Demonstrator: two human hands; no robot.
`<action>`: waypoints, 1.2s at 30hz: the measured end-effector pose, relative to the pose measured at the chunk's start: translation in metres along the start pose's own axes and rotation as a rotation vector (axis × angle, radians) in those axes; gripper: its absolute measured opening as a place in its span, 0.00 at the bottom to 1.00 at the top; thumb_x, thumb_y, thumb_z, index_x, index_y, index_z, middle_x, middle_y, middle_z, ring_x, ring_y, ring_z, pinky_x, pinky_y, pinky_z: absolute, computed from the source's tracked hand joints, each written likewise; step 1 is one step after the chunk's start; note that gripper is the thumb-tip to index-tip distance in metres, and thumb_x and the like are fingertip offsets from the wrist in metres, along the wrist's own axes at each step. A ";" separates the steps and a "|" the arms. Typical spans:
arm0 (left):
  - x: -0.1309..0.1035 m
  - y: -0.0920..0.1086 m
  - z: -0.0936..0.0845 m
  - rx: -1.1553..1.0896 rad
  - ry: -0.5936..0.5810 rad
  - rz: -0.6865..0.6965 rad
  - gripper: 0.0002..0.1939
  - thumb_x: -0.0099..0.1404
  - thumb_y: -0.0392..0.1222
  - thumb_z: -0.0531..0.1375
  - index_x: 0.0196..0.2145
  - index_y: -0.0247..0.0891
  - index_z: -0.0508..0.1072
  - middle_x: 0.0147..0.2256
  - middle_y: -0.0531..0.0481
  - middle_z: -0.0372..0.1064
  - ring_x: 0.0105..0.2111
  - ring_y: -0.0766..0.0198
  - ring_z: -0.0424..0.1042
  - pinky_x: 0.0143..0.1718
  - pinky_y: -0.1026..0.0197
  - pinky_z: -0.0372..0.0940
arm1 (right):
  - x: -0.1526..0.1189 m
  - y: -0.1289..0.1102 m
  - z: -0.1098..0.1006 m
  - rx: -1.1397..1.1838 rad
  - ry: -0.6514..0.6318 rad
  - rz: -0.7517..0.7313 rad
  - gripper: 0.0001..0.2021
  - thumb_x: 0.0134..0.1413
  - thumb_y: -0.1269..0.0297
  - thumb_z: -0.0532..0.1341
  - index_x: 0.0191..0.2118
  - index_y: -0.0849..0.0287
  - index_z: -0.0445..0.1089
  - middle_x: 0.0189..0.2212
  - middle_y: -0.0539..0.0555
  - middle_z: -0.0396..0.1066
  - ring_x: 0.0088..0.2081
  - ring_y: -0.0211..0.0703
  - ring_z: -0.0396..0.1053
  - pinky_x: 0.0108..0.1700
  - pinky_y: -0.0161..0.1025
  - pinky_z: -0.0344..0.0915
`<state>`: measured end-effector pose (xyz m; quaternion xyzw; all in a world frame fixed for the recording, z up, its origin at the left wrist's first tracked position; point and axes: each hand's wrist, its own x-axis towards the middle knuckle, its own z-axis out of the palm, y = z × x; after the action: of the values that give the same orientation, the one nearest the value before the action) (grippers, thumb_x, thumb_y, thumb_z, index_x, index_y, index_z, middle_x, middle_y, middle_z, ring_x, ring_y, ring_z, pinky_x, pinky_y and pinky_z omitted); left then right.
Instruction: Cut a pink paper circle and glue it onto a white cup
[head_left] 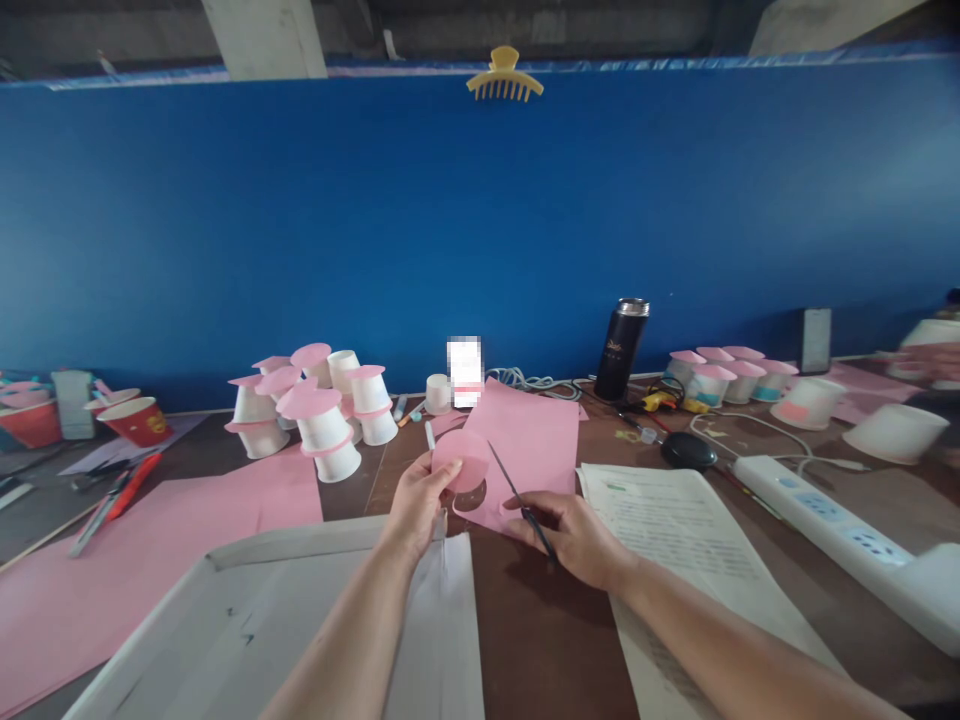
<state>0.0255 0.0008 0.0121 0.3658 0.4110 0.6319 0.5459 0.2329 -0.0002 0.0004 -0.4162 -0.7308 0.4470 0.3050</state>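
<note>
Between the thumb and fingers of my left hand (pixel 420 498) is a round pink paper disc (pixel 466 452), held up above the table. My right hand (pixel 576 535) is closed around a pair of dark scissors (pixel 517 485), whose blades point up toward the disc's right edge. Behind both hands lies a pink paper sheet (pixel 534 425) with a rounded cutout at its lower left edge. A white stick-like item (pixel 430 435) shows just behind my left hand; whether the hand touches it, I cannot tell.
Stacked white paper cups (pixel 322 435) with pink discs stand left, and more disc-topped cups (pixel 709 385) right. Large pink paper (pixel 172 540), white card (pixel 300 620), a written page (pixel 690 560), a power strip (pixel 840 530) and a black flask (pixel 622 350) surround my hands. A person's hand (pixel 934 360) is far right.
</note>
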 end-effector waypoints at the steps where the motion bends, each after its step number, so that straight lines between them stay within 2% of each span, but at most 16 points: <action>1: 0.000 0.000 0.000 0.002 0.001 -0.002 0.15 0.51 0.44 0.67 0.34 0.32 0.74 0.26 0.48 0.72 0.24 0.66 0.69 0.28 0.63 0.63 | 0.000 0.000 0.000 0.003 -0.002 0.001 0.20 0.49 0.49 0.62 0.42 0.60 0.73 0.22 0.49 0.65 0.23 0.34 0.58 0.25 0.31 0.56; 11: -0.001 -0.002 0.002 0.081 0.010 -0.003 0.15 0.52 0.45 0.66 0.34 0.32 0.73 0.27 0.48 0.73 0.25 0.64 0.71 0.28 0.63 0.65 | -0.001 0.001 0.000 0.013 0.004 -0.027 0.22 0.50 0.49 0.61 0.44 0.60 0.73 0.23 0.50 0.66 0.24 0.35 0.59 0.26 0.32 0.58; 20: -0.002 0.001 0.003 0.049 0.015 -0.026 0.20 0.49 0.46 0.68 0.38 0.32 0.74 0.30 0.45 0.75 0.28 0.60 0.72 0.32 0.57 0.68 | 0.000 0.001 0.001 -0.002 0.010 -0.036 0.22 0.50 0.48 0.61 0.44 0.61 0.73 0.22 0.49 0.66 0.23 0.35 0.58 0.25 0.32 0.56; 27: -0.001 -0.001 0.000 0.118 0.001 -0.024 0.22 0.49 0.48 0.67 0.39 0.31 0.74 0.31 0.43 0.75 0.28 0.58 0.73 0.32 0.56 0.68 | 0.001 0.001 0.000 -0.050 0.018 -0.027 0.22 0.51 0.47 0.60 0.44 0.61 0.73 0.21 0.49 0.64 0.23 0.35 0.58 0.25 0.32 0.55; 36: 0.002 -0.008 -0.007 0.150 0.018 -0.010 0.23 0.48 0.49 0.68 0.39 0.31 0.75 0.32 0.41 0.75 0.28 0.58 0.74 0.31 0.57 0.68 | 0.001 0.002 0.000 -0.068 0.026 -0.049 0.22 0.51 0.48 0.60 0.44 0.60 0.73 0.24 0.50 0.68 0.25 0.36 0.61 0.26 0.32 0.59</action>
<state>0.0222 0.0028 0.0022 0.3980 0.4640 0.5998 0.5163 0.2331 0.0012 -0.0014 -0.4141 -0.7515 0.4086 0.3111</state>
